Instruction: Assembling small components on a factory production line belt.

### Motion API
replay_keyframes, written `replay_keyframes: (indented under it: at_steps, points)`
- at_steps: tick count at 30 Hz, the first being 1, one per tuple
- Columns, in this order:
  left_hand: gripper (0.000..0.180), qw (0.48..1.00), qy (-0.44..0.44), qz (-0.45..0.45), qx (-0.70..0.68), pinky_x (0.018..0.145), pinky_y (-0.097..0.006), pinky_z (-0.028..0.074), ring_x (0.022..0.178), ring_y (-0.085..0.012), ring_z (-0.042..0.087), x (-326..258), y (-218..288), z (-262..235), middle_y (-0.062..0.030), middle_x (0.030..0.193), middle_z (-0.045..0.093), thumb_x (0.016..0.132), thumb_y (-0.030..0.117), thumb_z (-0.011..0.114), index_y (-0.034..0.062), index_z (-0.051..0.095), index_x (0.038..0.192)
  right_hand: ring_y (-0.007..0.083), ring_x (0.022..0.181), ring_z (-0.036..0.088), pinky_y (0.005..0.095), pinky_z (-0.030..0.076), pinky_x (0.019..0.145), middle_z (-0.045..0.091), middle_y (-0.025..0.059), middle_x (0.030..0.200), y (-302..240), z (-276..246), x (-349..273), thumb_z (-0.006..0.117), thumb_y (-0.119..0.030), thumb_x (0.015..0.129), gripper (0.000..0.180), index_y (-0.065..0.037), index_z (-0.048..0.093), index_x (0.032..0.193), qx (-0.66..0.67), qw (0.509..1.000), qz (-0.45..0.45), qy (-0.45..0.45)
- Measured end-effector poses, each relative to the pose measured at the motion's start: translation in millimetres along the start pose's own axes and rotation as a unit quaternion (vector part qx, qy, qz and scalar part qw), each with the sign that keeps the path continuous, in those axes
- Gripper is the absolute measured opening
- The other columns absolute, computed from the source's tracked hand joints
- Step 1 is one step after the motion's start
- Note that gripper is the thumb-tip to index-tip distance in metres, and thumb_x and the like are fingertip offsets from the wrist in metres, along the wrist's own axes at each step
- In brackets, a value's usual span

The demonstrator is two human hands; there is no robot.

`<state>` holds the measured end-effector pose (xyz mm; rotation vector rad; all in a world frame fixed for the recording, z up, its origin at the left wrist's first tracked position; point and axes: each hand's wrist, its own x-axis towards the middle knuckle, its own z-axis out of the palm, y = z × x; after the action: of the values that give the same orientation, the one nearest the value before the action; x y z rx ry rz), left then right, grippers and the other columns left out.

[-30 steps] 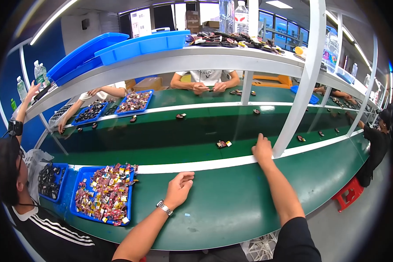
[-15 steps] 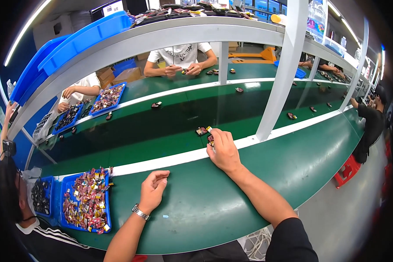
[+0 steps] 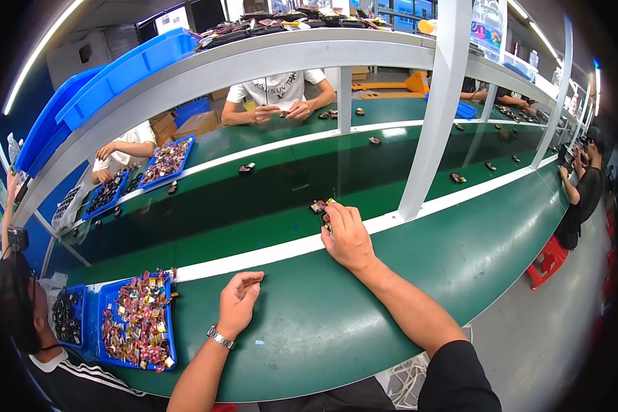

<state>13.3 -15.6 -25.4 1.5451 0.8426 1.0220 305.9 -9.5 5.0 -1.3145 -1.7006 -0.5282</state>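
Note:
My right hand (image 3: 351, 240) reaches over the white edge strip onto the dark green belt. Its thumb and fingers close around a small electronic assembly (image 3: 327, 220), red and black with a yellow bit, mostly covered by the fingers. A second small assembly (image 3: 318, 205) lies on the belt just beyond, close against the fingertips. My left hand (image 3: 240, 300), with a metal watch on the wrist, hovers over or rests on the green bench. Its fingers are loosely bent, the thumb is apart, and nothing shows in it.
At left stand a blue tray (image 3: 172, 336) heaped with red and yellow circuit boards and a blue tray of black parts (image 3: 66, 314). A white post (image 3: 434, 130) rises right of my hand. More assemblies (image 3: 458, 178) dot the belt. Co-workers sit opposite, left and far right.
The view has shifted slightly. My right hand stays at the same spot, its assembly now closer to the one beside it. A co-worker at far right has moved an arm.

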Motion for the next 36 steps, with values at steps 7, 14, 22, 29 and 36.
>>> replay_keyframes:
  at_steps: [7,14,22,29,36]
  points:
    - [0.023,1.0,0.002,-0.005,0.008,0.097,-0.028,0.048,0.11,-0.0155,0.061,-1,0,-1,-0.0107,0.119,0.065,0.094,0.0,0.055,-0.0035,0.06,0.116,0.0381,0.101,0.058,0.0452,0.048,0.088,0.061,0.0206,0.11,59,6,-10,0.071,-0.01,0.077,0.052,0.002,0.05,0.124,-0.036,0.967,0.251,-0.024]
    - [0.022,1.0,0.004,0.005,0.013,0.096,-0.028,0.048,0.109,-0.0155,0.062,-2,-4,-1,-0.0104,0.118,0.065,0.094,0.0,0.056,-0.0034,0.061,0.115,0.0358,0.106,0.057,0.0442,0.048,0.089,0.06,0.0172,0.111,78,7,-24,0.075,-0.016,0.078,0.053,0.0,0.051,0.122,-0.095,0.955,0.266,-0.088]
    - [0.023,1.0,0.002,0.002,0.021,0.095,-0.028,0.048,0.108,-0.0144,0.062,-2,-4,-4,-0.0104,0.118,0.066,0.093,0.001,0.056,-0.0031,0.061,0.116,0.0343,0.118,0.049,0.0476,0.042,0.097,0.053,0.0151,0.125,68,4,-18,0.075,-0.019,0.077,0.056,-0.001,0.051,0.125,-0.128,0.935,0.306,-0.126]
    - [0.023,1.0,-0.009,0.012,0.016,0.095,-0.027,0.049,0.107,-0.0143,0.062,6,-2,2,-0.0104,0.118,0.066,0.094,0.001,0.057,-0.0032,0.061,0.115,0.0344,0.121,0.045,0.0474,0.04,0.099,0.048,0.0163,0.131,74,1,-16,0.075,-0.018,0.074,0.054,-0.001,0.055,0.121,-0.124,0.969,0.201,-0.077]
    - [0.019,0.998,0.027,0.019,0.044,0.095,-0.031,0.049,0.104,-0.017,0.063,-8,-12,-9,-0.0106,0.11,0.067,0.091,-0.003,0.055,-0.0031,0.064,0.108,0.031,0.103,0.059,0.0436,0.047,0.089,0.062,0.0129,0.103,19,-35,20,0.073,-0.006,0.068,0.029,-0.002,0.063,0.095,0.041,0.994,-0.051,0.082]
